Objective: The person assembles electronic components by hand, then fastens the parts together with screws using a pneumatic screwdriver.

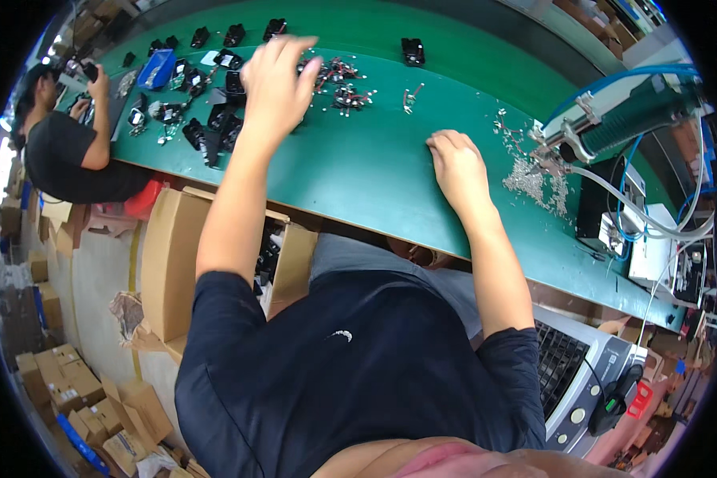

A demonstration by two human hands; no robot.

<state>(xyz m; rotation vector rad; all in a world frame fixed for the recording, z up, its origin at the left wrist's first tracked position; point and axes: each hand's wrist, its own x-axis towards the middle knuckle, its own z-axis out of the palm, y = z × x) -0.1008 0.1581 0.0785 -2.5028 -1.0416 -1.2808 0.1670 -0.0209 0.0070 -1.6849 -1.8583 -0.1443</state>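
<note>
Holding left hand [279, 89] out over the table [360, 169], slightly blurred, just beside the wires [349, 98]; cannot tell about contact. Showing finger and thumb apart in that grip, with nothing visible between. Holding right hand [460, 167] low over the middle of the table, fingers curled; cannot tell whether that grip is clamped on anything.

Wires: lying in loose tangles right of left hand, reddish and dark, with pale ends. Also a small separate bunch [411, 98], between the tangles and right hand.

Probably at the picking or placing step, judging by the spread grip. Seems to call for careful singling-out, a light pinch, no dragging of neighbours.

Around: black housings [217, 126] crowded to the left, some touching; beyond them, a blue bin [158, 69]. Far side, a lone black part [413, 52]. Right, a heap of small grey pieces [534, 185] under a green-bodied machine [639, 119] with hoses. Far left, a co-worker [70, 147]. Likely in the way: tangled leads, close-packed housings. At right hand, more bare surface for working.
</note>
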